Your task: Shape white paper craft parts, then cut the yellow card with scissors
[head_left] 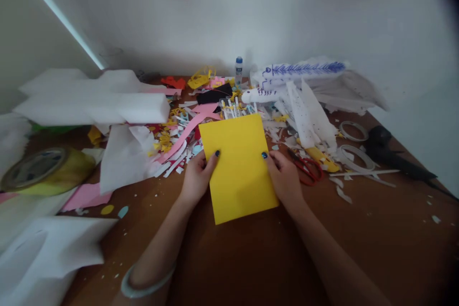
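A flat yellow sheet of paper (238,172) is held up over the brown table, tilted slightly. My left hand (197,177) grips its left edge, thumb on the front and fingers hidden behind. On the opposite edge my right hand (286,177) pinches it the same way. Just beyond the right hand lie red-handled scissors (311,172), partly covered. Several white pens or markers (234,105) stick out behind the sheet's top edge.
Paper scraps (179,129) litter the table's (150,220) back half. A glue bottle (238,69) stands by the wall. At left are a tape roll (68,172) and white foam (100,105); at right, a black glue gun (398,158), clear rings (353,131) and a decorated white paper piece (308,69).
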{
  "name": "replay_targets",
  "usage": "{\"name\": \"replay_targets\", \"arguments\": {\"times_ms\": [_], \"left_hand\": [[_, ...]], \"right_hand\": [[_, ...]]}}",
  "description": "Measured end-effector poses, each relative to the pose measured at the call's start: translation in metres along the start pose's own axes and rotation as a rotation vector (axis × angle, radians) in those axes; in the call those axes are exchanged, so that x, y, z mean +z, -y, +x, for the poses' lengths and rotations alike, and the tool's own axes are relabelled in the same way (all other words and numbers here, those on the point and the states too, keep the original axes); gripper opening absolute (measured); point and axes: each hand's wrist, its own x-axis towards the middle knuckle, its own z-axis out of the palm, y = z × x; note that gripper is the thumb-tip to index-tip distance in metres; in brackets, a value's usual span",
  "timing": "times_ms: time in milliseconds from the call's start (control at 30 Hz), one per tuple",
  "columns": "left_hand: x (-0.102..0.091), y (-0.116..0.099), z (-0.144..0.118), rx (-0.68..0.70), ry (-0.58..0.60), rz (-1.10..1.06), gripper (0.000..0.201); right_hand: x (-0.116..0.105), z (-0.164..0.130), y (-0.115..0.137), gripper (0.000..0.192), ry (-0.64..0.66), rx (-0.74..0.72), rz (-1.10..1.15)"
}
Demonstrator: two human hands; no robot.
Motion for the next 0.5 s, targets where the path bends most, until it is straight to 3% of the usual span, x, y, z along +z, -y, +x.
{"name": "replay_targets", "arguments": {"times_ms": [200, 367, 500], "left_hand": [[-0.0030, 0.0027, 0.0049, 0.061, -0.218, -0.045, 0.042], [-0.0054, 0.0080, 0.0046, 0.095, -0.255, 0.019, 0.037], [-0.0062, 0.0047, 0.0046, 0.145, -0.316, 0.047, 0.036]], "right_hand": [[0.0078, 0.0002, -0.0059, 0.034, 0.106, 0.033, 0.169], [0.0099, -0.0020, -0.0005, 0.047, 0.276, 0.154, 0.416], [0.0041, 0.0004, 0.0000, 0.028, 0.197, 0.103, 0.304]]}}
